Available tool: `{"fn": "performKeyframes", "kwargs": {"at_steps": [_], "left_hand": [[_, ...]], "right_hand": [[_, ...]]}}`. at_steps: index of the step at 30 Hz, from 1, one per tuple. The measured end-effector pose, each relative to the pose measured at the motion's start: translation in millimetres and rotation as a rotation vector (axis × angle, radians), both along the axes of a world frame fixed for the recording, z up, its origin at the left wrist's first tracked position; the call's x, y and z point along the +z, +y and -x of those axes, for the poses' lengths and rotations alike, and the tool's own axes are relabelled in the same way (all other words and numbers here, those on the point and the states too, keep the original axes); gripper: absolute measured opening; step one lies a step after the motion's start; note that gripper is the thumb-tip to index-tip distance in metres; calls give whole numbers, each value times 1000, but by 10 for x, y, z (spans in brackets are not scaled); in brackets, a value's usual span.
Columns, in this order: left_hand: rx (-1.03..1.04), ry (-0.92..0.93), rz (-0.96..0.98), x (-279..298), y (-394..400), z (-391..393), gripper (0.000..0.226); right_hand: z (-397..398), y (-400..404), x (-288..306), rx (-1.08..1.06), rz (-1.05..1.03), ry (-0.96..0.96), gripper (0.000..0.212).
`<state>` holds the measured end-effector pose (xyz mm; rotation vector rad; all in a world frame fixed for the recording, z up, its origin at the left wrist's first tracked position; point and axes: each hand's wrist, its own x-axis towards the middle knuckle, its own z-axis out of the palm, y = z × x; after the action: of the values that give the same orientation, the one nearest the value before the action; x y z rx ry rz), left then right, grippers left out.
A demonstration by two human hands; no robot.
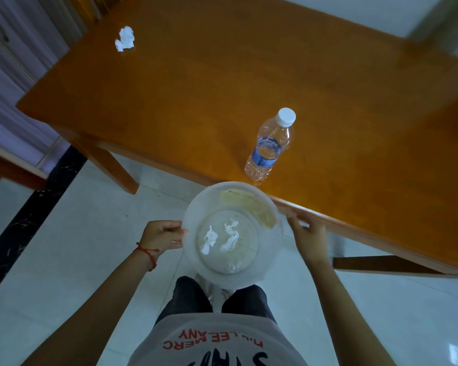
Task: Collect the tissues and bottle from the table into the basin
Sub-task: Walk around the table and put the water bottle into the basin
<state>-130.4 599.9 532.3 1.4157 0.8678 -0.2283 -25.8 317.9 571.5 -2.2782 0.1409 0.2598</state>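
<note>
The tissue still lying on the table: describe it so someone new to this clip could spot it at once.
Start at the orange wooden table and go to its far left corner. The crumpled white tissue lies there alone on bare wood. Unlike the clear bottle near the front edge and the tissues in the basin, it is far from both hands.

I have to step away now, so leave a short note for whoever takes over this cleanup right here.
Left hand and right hand each grip the rim of the white basin, held just off the table edge.
Done: a few crumpled tissues lie in the basin.
Left: the capped water bottle stands near the table's near edge, just beyond the basin; one crumpled tissue sits at the far left corner.
</note>
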Motion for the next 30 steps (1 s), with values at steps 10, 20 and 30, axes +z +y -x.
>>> {"fn": "performKeyframes", "kwargs": {"at_steps": [10,20,30], "left_hand": [[6,-14,-22,-23,-23,35,21],[41,-13,-32,-23,-23,57,17],[44,-18,-23,-28,-39,91,17]], "right_hand": [[-827,648,682,3,-323,-297,78],[-983,868,603,104,-285,-299,74],[-645,728,939,194,-389,-316,65]]}}
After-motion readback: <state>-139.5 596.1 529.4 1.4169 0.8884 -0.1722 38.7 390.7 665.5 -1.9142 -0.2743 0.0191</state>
